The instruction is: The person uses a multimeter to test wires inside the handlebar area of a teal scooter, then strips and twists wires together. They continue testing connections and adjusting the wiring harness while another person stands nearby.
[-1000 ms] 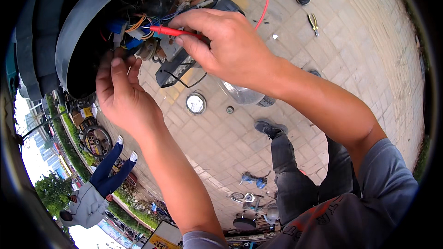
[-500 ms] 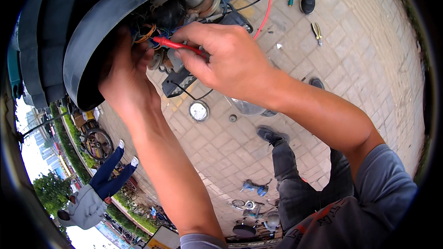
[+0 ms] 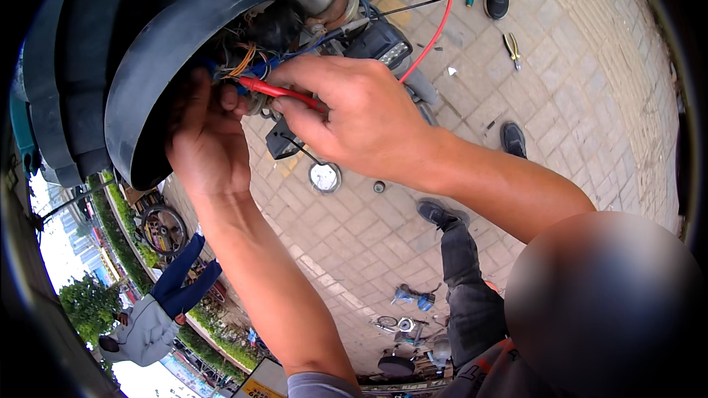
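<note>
While right hand (image 3: 354, 121) pinches slim red probe (image 3: 276, 92), left hand (image 3: 206, 140) grips tangled wires (image 3: 247, 59).

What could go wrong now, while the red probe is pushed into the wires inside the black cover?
1. The right hand pinches the red probe with its tip among the crowded wires; it might slip and touch a neighbouring contact.
2. The left hand has its fingers right beside the tip, so a slip could prick them.
3. The red lead hangs loose across the work and could snag, pulling the probe out.
</note>
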Tool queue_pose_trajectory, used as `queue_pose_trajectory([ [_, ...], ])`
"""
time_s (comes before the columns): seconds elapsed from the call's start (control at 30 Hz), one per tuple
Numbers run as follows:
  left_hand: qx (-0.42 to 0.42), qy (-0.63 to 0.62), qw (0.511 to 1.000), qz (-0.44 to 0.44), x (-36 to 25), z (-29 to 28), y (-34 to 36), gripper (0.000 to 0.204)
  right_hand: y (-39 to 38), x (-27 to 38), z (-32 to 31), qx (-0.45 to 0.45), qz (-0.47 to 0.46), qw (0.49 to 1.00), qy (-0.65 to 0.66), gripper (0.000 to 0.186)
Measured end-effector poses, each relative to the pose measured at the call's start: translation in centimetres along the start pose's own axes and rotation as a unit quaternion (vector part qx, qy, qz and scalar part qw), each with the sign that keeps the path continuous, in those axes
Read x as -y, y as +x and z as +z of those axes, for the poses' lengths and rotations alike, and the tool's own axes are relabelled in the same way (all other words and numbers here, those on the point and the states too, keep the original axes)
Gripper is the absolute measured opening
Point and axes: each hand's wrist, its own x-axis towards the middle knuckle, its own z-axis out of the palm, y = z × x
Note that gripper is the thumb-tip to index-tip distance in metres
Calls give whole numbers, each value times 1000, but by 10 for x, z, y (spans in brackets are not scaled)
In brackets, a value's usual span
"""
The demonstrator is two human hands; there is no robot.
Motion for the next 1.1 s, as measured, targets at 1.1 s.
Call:
queue_pose_trajectory([
  [1.1, 7, 45, 999, 28, -2, 3, 11, 22, 4, 16, 20, -16, 1, 998, -63, 11],
])
